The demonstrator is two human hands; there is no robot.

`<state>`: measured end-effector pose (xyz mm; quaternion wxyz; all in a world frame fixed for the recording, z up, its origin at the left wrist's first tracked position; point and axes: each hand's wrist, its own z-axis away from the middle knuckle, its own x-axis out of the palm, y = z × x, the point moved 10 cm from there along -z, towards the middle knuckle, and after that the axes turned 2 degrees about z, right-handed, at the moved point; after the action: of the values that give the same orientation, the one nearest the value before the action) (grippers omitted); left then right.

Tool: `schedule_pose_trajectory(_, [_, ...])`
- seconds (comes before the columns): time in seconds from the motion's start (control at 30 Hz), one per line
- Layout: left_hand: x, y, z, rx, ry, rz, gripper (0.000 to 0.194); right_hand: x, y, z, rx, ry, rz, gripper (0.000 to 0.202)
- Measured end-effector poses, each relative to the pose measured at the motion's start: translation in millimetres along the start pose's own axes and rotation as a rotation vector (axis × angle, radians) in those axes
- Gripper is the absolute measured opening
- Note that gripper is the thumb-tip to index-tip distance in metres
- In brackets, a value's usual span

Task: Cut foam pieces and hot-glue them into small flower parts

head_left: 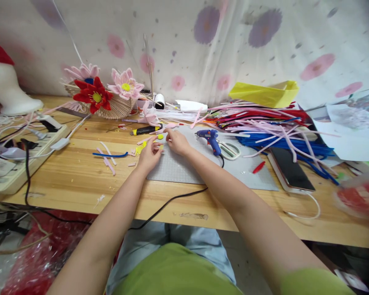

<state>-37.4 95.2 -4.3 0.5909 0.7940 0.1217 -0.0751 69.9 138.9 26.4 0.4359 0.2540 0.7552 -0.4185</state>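
Observation:
My left hand [150,155] rests at the left edge of the grey cutting mat [184,170], its fingers loosely curled and apart. Small yellow discs [160,136] lie right by its fingertips; whether any finger touches them is hard to make out. My right hand [176,141] is just to the right over the mat, index finger stretched out and thumb apart, close to the same discs. More yellow scraps [140,148] lie left of my left hand. Behind the hands are a yellow-and-black utility knife [146,130] and a pink fuzzy petal [169,126].
On the mat lie a blue glue gun [209,139], scissors [231,150] and a red piece [258,167]. Bundled pipe cleaners [273,131], a phone [292,168] and a yellow paper tray [264,94] are right. Fuzzy flowers [95,96] and a power strip [24,162] stand left.

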Motion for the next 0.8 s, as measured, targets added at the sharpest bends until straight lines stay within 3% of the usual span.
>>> schedule_pose_trajectory(0.33, [16.5, 23, 3, 0.036, -0.071, -0.302, 0.055, -4, 50, -3, 0.344, 0.112, -0.63, 0.035])
schedule_pose_trajectory(0.67, [2.7, 30, -2, 0.022, 0.104, -0.318, 0.05, -1, 54, 0, 0.379, 0.107, -0.656, 0.037])
schedule_pose_trajectory(0.8, [5.5, 20, -16, -0.114, 0.138, -0.267, 0.048, 0, 54, 4, 0.371, 0.094, -0.665, 0.04])
